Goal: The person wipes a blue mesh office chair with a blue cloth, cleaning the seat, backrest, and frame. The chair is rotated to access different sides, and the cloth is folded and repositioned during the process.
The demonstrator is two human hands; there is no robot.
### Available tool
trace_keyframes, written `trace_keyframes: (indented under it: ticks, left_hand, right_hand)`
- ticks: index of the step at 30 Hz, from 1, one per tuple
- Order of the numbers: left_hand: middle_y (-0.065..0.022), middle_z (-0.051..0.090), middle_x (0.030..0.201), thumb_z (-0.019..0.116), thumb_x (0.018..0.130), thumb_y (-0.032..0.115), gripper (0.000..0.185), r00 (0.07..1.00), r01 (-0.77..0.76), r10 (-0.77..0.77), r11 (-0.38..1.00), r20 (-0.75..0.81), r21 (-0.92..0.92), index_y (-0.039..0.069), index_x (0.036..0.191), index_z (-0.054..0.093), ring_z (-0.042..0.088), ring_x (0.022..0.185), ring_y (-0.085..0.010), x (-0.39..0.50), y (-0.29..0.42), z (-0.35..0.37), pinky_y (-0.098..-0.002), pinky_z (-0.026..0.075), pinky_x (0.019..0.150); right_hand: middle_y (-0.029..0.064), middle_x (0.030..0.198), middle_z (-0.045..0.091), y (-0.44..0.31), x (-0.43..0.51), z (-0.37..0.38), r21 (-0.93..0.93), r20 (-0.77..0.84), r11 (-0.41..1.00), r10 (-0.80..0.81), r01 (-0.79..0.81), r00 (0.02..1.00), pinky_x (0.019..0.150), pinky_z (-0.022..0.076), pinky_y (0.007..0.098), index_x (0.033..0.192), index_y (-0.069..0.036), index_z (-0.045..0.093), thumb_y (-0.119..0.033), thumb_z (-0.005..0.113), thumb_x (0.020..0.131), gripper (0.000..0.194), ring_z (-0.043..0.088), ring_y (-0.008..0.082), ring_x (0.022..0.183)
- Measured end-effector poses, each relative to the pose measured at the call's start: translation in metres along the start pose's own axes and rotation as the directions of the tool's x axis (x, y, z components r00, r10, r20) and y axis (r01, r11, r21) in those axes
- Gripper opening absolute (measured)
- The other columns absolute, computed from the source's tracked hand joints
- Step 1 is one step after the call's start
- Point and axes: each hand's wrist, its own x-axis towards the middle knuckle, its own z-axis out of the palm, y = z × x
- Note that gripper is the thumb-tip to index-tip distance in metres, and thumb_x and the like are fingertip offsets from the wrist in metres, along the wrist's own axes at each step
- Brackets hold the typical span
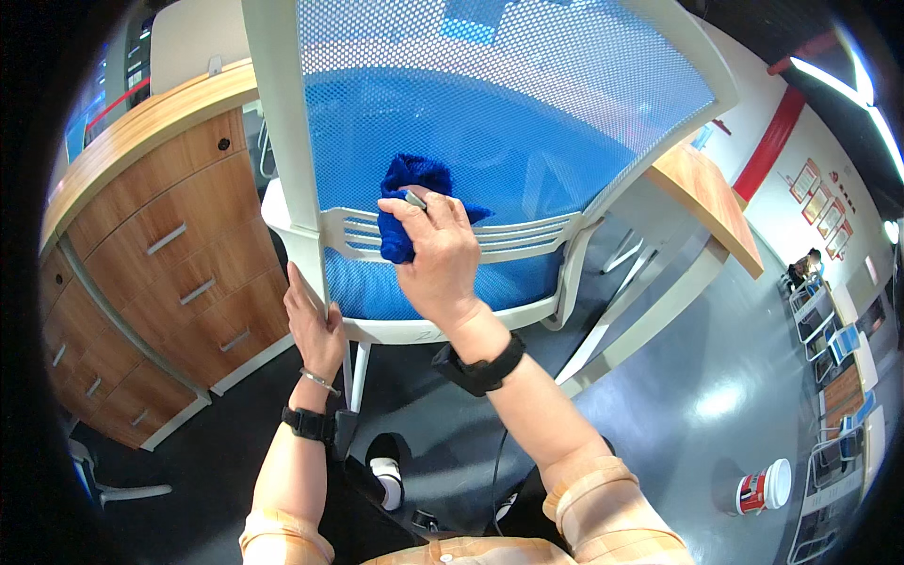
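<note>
A chair with a white frame and a blue mesh back (438, 134) stands right before me, its back towards me. My right hand (441, 251) holds a dark blue cloth (417, 173) against the slotted white crossbar (526, 236) at the bottom of the mesh. A small greyish piece shows between the thumb and fingers; I cannot tell what it is. Lower left, my left hand (318, 328) rests against the white side upright (308, 261) of the chair, fingers pointing up. The blue seat (515, 279) shows behind and below the crossbar.
Wooden drawer cabinets (183, 240) stand under a desk top (152, 120) at the left. Another wooden table (706, 201) with pale legs is at the right. A white bucket (766, 487) stands on the grey floor at the lower right. Farther off, a person (804, 268) is near a row of chairs.
</note>
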Motion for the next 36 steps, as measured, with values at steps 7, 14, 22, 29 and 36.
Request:
trace_keyframes:
  ticks: [7, 14, 22, 29, 36]
  left_hand:
    - [-0.0211, 0.043, 0.134, 0.063, 0.078, -0.005, 0.099, 0.998, 0.064, -0.064, 0.998, 0.021, -0.009, 0.021, 0.157, 0.01, 0.051, 0.12, -0.0419, -0.001, 0.002, -0.002, -0.0524, 0.046, 0.1]
    - [-0.021, 0.042, 0.135, 0.063, 0.078, -0.006, 0.099, 0.995, 0.101, -0.101, 0.994, 0.015, 0.032, 0.02, 0.157, 0.009, 0.049, 0.121, -0.0417, -0.002, 0.001, 0.002, -0.0519, 0.044, 0.101]
    - [-0.0211, 0.043, 0.135, 0.065, 0.079, -0.006, 0.098, 0.998, 0.053, -0.056, 0.996, 0.034, 0.066, 0.016, 0.157, 0.01, 0.052, 0.118, -0.0409, 0.0, 0.002, -0.001, -0.0493, 0.048, 0.097]
    - [-0.0201, 0.043, 0.135, 0.067, 0.077, -0.006, 0.101, 0.998, 0.049, -0.049, 0.999, 0.04, 0.012, 0.017, 0.157, 0.01, 0.05, 0.12, -0.0399, -0.002, 0.002, -0.005, -0.0502, 0.046, 0.1]
    - [-0.0208, 0.043, 0.133, 0.065, 0.076, -0.008, 0.101, 0.994, 0.1, -0.103, 0.993, 0.036, 0.063, 0.016, 0.156, 0.009, 0.048, 0.121, -0.0388, -0.002, 0.006, -0.001, -0.0495, 0.043, 0.1]
  right_hand:
    - [0.0151, 0.119, 0.06, 0.065, 0.027, -0.106, 0.137, -0.459, 0.931, 0.363, -0.339, 0.811, 0.104, 0.0412, 0.0379, 0.121, -0.002, 0.056, 0.006, 0.058, 0.076, 0.045, 0.058, 0.0311, 0.113]
    - [0.024, 0.136, 0.05, 0.061, 0.088, -0.066, -0.055, -0.49, 0.889, 0.372, -0.454, 0.788, 0.11, 0.033, 0.0434, 0.137, 0.006, 0.043, -0.007, 0.065, 0.085, 0.058, 0.047, 0.0355, 0.127]
    - [0.013, 0.096, 0.066, -0.004, 0.046, 0.039, 0.069, 0.255, 0.989, -0.145, 0.132, 0.956, 0.08, 0.0552, 0.0386, 0.095, -0.006, 0.065, 0.006, 0.067, 0.071, 0.027, 0.063, 0.0311, 0.094]
    - [0.0132, 0.101, 0.065, 0.047, 0.034, -0.03, -0.28, 0.212, 0.936, -0.156, 0.213, 0.965, 0.081, 0.0536, 0.0399, 0.097, -0.009, 0.065, 0.009, 0.063, 0.059, 0.042, 0.062, 0.0341, 0.097]
    - [0.0215, 0.119, 0.061, 0.094, 0.099, -0.136, 0.05, -0.612, 0.945, 0.284, -0.323, 0.738, 0.094, 0.047, 0.0413, 0.123, 0.004, 0.053, -0.003, 0.059, 0.085, 0.039, 0.062, 0.036, 0.104]
